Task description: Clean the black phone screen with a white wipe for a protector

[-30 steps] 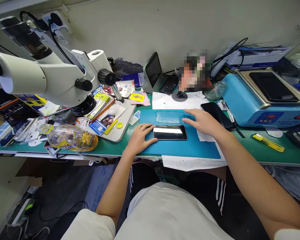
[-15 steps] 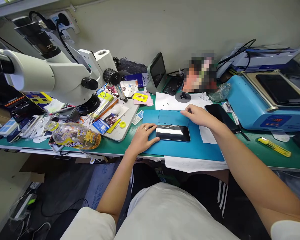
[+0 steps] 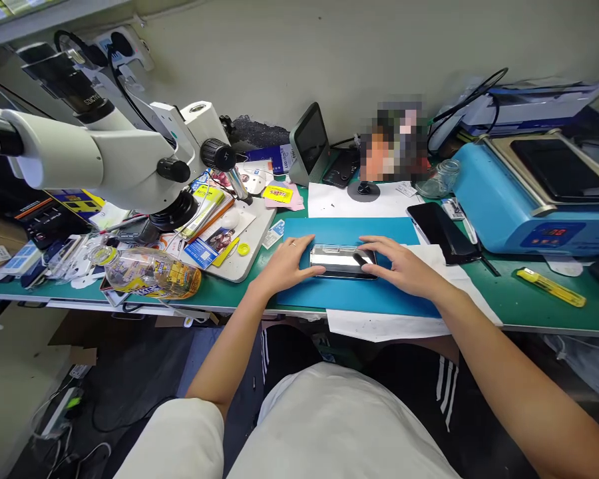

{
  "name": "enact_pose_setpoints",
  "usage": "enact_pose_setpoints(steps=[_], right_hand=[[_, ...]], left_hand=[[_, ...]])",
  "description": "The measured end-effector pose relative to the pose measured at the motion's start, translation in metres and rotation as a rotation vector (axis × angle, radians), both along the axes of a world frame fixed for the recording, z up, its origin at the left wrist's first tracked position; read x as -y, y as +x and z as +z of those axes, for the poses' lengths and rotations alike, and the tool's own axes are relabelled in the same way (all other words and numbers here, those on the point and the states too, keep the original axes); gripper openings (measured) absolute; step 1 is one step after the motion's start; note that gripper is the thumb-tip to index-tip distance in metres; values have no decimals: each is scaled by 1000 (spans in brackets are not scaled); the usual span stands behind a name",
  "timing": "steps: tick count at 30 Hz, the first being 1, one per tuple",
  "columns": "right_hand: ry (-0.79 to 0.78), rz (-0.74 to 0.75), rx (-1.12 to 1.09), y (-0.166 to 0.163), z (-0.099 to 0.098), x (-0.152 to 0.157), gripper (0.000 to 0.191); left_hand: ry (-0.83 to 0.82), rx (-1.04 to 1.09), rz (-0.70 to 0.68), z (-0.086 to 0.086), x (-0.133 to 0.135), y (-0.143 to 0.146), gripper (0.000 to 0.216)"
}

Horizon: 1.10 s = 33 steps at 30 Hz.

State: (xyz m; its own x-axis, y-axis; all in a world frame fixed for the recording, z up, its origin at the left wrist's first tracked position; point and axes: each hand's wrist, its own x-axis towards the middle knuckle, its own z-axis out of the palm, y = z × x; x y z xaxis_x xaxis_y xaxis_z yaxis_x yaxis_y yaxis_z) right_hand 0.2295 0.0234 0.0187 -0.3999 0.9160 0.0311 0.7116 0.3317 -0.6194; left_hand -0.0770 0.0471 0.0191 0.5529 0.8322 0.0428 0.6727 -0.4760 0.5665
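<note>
"What are you bent over?"

"A green tabletop (image 3: 509, 296), with a flat, blue, rectangular mat (image 3: 359, 294) on it and creased white paper (image 3: 374, 324) sticking out past the mat's near edge."

"And on the mat?"

"A glossy black phone with rounded corners (image 3: 340, 264), lying lengthwise between my left hand (image 3: 284, 267) and my right hand (image 3: 404, 267)."

"How are your fingers?"

"Apart from the thumb on each hand, set about the phone's left and right ends. Whether they clamp it, I can't tell."

"And the room?"

"On the left, a big white microscope with black knobs (image 3: 130, 159); nearer, a clear plastic bottle with a yellow top (image 3: 152, 274) lies on its side. On the right, a boxy, bright blue machine (image 3: 494, 193), with a slim yellow cutter (image 3: 552, 287) just on its near side. At the far side, a small grey-framed screen (image 3: 313, 143) stands before a pale wall (image 3: 259, 60)."
</note>
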Motion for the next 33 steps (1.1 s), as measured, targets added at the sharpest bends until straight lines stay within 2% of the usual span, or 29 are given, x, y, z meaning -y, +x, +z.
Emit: enact_pose_setpoints(steps=[4,12,22,33], right_hand=[[54,20,61,4,-4,0,69],[113,36,27,1,-11,9,54],[133,51,-3,6,-21,14,54],[157,32,-67,9,-24,13,46]], left_hand=[[14,-12,-76,2,-5,5,76],[60,61,-35,-8,4,2,65],[147,23,-11,-15,2,-1,60],[143,34,-8,-17,1,-1,62]])
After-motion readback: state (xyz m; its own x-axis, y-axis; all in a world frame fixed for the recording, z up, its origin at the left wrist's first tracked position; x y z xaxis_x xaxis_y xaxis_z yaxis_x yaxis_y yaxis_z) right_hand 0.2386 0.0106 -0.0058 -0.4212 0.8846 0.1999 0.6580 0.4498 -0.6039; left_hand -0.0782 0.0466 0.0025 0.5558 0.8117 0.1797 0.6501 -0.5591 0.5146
